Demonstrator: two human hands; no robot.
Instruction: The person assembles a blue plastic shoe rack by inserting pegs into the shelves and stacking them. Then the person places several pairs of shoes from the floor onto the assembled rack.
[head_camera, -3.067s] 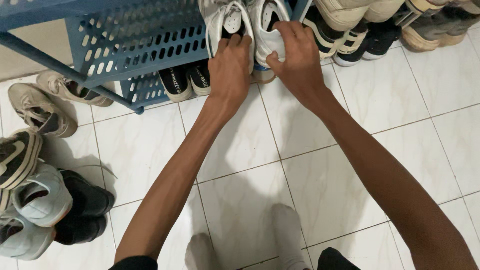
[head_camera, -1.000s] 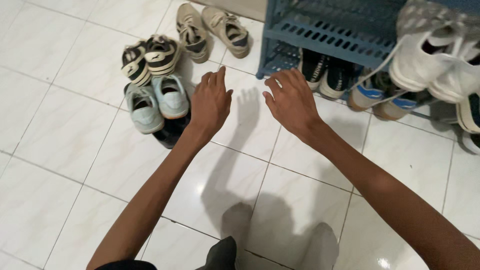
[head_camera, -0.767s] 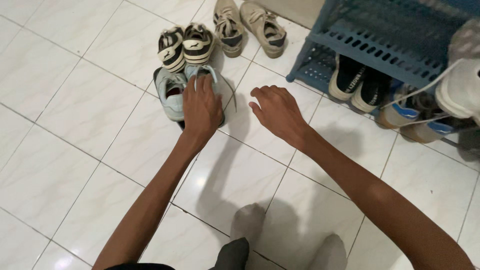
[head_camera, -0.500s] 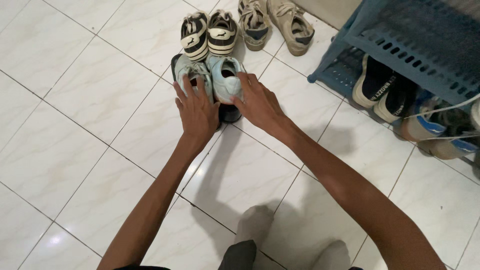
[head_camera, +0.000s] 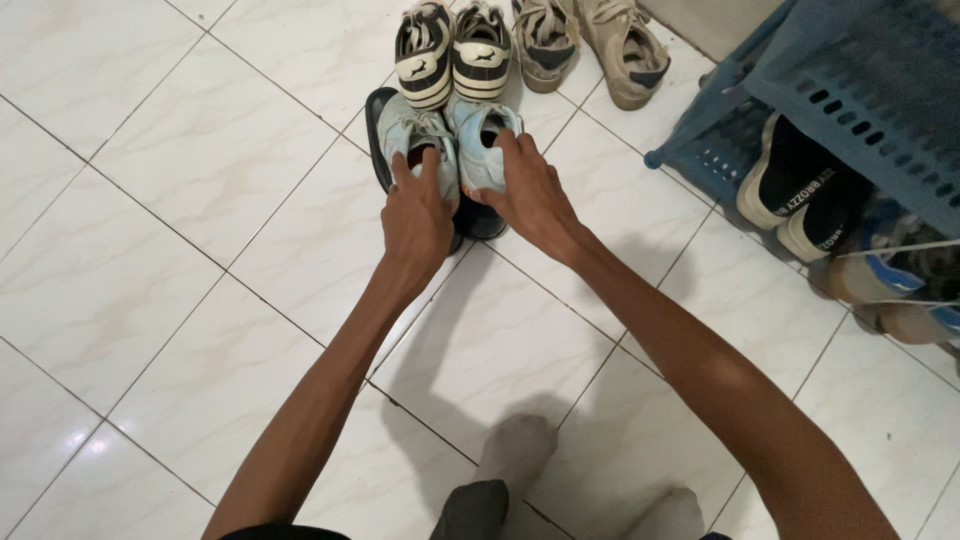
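Note:
A pair of pale blue sneakers lies on top of a pair of black shoes (head_camera: 380, 125) on the white tiled floor. My left hand (head_camera: 417, 208) grips the heel of the left pale blue sneaker (head_camera: 415, 135), fingers hooked into its opening. The heel of the right pale blue sneaker (head_camera: 482, 135) is held by my right hand (head_camera: 530, 195), with fingers curled over the collar. Both arms reach forward from the bottom of the view.
Behind the blue pair stand a black-and-cream striped pair (head_camera: 452, 50) and a beige pair (head_camera: 590, 40). A blue perforated shoe rack (head_camera: 850, 85) at the right holds black slip-ons (head_camera: 800, 195) and blue-and-white sneakers (head_camera: 900, 285). My socked feet (head_camera: 520, 460) are at the bottom.
My hands left the white shoes on the rack and swung left to the floor pile. In the last half second they closed on the heels of the pale blue sneakers.

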